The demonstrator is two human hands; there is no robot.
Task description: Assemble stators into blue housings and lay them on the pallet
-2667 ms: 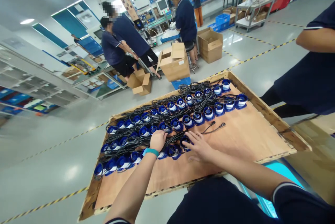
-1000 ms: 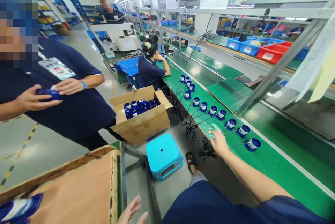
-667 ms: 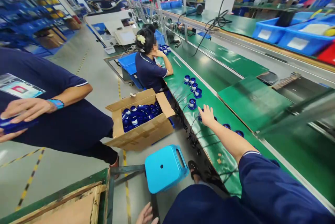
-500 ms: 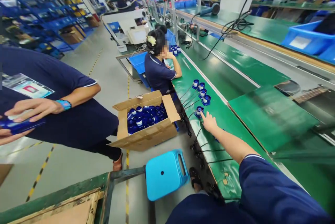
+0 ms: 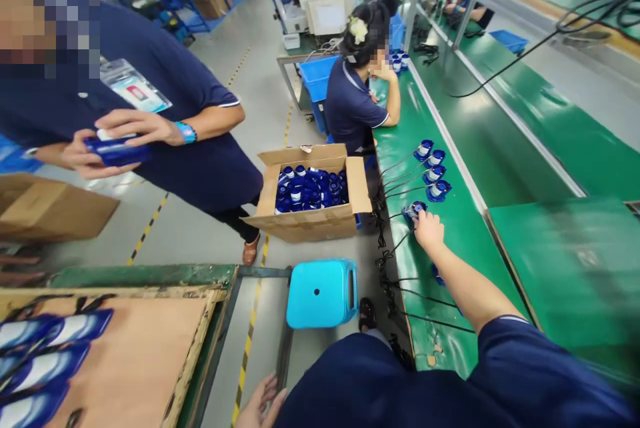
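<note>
My right hand (image 5: 429, 231) reaches over the green bench, its fingers closed on a small round blue plastic unit with a dark cord (image 5: 414, 211). Beyond it, several more blue units (image 5: 437, 190) sit in a row on the bench. Their cords trail over the near edge. Another blue unit (image 5: 437, 274) shows partly behind my right forearm. Low in the view, my left hand (image 5: 263, 405) is held beside my body with its fingers apart and nothing in them.
An open cardboard box (image 5: 315, 227) full of blue units stands left of the bench, with a light-blue stool (image 5: 320, 295) nearer. A standing person (image 5: 165, 81) holds a blue item; another person (image 5: 350, 105) sits at the bench. A wooden-framed cart (image 5: 145, 348) carries blue-and-white pieces.
My right hand has gone from touching the blue unit with a fingertip to gripping it. My left hand has come into view at the bottom. The view has turned left and down.
</note>
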